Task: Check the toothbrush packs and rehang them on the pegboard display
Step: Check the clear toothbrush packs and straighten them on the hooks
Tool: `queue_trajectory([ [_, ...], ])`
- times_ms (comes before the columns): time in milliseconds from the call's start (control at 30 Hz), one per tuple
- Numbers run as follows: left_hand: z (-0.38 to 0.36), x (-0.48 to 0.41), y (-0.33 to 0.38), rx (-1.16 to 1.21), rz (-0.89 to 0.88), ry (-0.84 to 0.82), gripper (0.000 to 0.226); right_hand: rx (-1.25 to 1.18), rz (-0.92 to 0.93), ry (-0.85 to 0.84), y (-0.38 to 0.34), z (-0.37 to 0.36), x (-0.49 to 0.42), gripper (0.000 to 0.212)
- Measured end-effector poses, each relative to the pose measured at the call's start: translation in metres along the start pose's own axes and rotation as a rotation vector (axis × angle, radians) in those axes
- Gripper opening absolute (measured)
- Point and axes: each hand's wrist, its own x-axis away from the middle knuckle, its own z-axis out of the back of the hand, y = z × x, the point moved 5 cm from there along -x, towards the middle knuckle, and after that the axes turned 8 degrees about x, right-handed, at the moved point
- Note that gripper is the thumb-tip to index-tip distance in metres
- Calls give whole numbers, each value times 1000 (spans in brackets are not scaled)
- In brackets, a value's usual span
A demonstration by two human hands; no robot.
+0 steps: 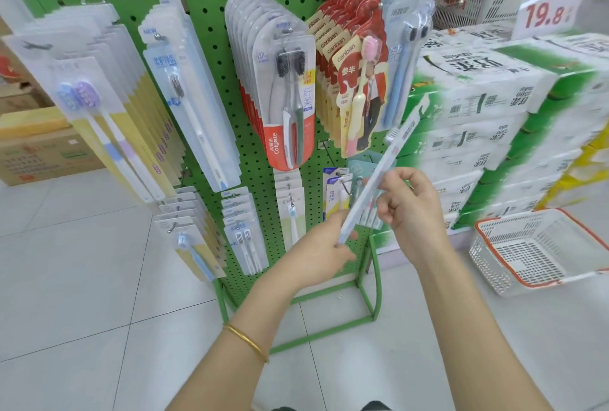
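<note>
I hold a long, thin toothbrush pack (389,160) edge-on and tilted, its top pointing up to the right. My left hand (324,250) pinches its lower end. My right hand (412,203) grips it near the middle with curled fingers. Behind the pack stands the green pegboard display (214,57) with many hanging toothbrush packs: a Colgate pack (290,104), red canban packs (356,81), and a blue-grey pack (405,48) at the upper right. A bare hook (328,148) juts out just left of the held pack.
Stacked white-and-green cartons (494,120) stand to the right of the display. A white basket with an orange rim (540,249) sits on the tiled floor at the right. Cardboard boxes (39,150) are at the left. Price signs hang along the top.
</note>
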Motion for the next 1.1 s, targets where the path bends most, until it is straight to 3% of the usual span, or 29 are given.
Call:
queue_trajectory([
  [167,1,2,-7,220,72,-35,20,109,50,3,-1,-4,4,15],
  [333,26,2,11,200,-48,239,48,196,47,-136,3,-18,11,16],
  [533,73,7,43,466,-284,594,2,286,21,-362,10,-32,20,9],
  [667,90,10,48,584,-312,619,6,333,35,-483,14,-41,20,8],
  [733,94,13,48,682,-301,566,10,248,-18,-552,18,-46,19,17],
  [833,97,20,49,820,-299,481,13,125,-160,-719,27,-63,18,60],
  [900,103,27,52,884,-319,447,13,148,-164,-816,27,-79,20,77],
  [1000,119,39,55,925,-366,485,14,185,-96,-870,15,-106,24,71],
  [1100,143,57,56,833,-411,694,16,336,-3,-725,-6,-131,21,45],
])
